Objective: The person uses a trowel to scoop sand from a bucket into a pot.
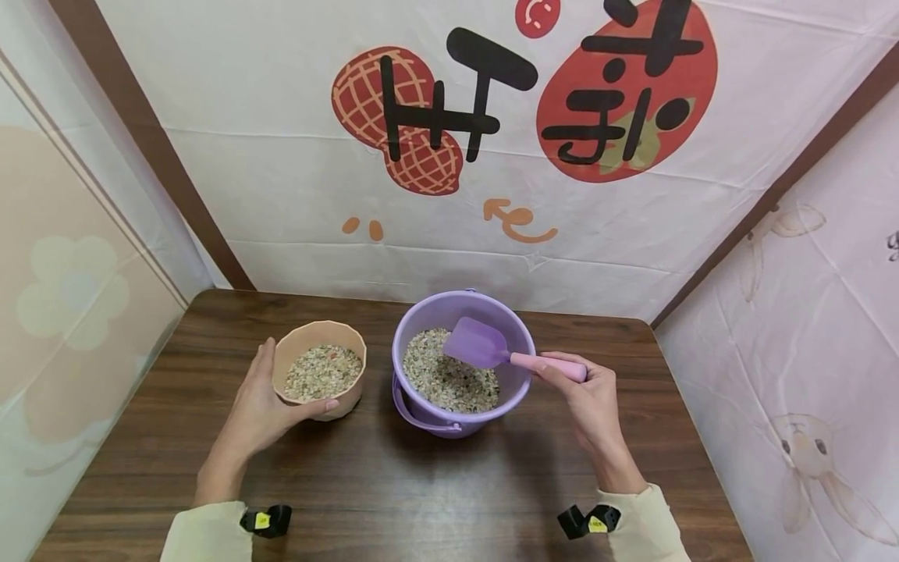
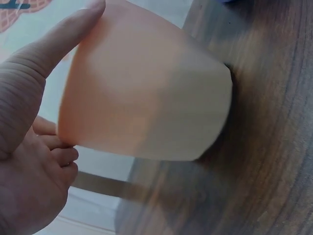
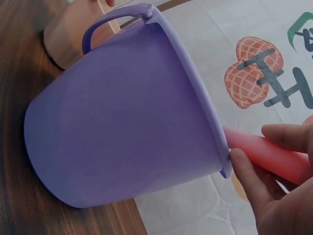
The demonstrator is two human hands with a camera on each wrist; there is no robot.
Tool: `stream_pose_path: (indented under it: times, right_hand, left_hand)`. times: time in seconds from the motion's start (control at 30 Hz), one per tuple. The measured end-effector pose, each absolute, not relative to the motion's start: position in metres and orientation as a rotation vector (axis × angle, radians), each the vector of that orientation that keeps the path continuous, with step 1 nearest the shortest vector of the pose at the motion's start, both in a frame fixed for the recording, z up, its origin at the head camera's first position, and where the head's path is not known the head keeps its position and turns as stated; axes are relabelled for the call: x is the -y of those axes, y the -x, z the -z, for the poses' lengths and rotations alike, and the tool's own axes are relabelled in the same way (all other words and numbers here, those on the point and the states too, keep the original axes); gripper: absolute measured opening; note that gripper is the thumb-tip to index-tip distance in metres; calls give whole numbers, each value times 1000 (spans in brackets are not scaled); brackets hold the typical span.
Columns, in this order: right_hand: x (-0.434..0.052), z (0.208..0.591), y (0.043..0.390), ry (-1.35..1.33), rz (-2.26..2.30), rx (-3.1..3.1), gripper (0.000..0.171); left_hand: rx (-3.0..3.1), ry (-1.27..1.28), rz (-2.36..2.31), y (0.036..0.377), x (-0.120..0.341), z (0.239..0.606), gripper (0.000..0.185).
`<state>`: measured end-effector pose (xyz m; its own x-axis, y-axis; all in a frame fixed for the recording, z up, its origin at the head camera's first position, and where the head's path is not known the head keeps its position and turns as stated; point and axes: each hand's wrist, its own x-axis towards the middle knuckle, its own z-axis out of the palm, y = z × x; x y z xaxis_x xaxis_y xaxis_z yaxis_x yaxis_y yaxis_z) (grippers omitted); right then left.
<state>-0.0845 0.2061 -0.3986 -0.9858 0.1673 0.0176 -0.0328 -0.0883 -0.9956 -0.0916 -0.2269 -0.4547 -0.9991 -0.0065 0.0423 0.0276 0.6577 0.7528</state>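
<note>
A peach-coloured pot with a faceted rim stands on the table, part filled with small pale stones or gravel. My left hand grips its left side, the thumb across the near wall and the fingers round the far left; the left wrist view shows the pot's outer wall. To the right, a purple bucket holds similar gravel. My right hand holds the pink handle of a small purple shovel. The blade is over the bucket's gravel. Whether it carries any cannot be told.
The bucket's purple handle hangs down at its front left. Both containers stand on a dark wooden table. Printed white cloth hangs behind the table's back edge, with more cloth along the right side.
</note>
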Motion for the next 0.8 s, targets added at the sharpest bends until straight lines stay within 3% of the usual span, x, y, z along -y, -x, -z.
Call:
stream_pose_path:
  times: [0.3, 0.8]
  right_hand:
    - [-204, 400, 85, 133, -2200, 2011, 34]
    - [-205, 398, 84, 118, -2164, 2058, 34]
  left_hand:
    - [2719, 205, 1371, 93, 193, 428, 143]
    - [2765, 441, 1527, 101, 122, 420, 148]
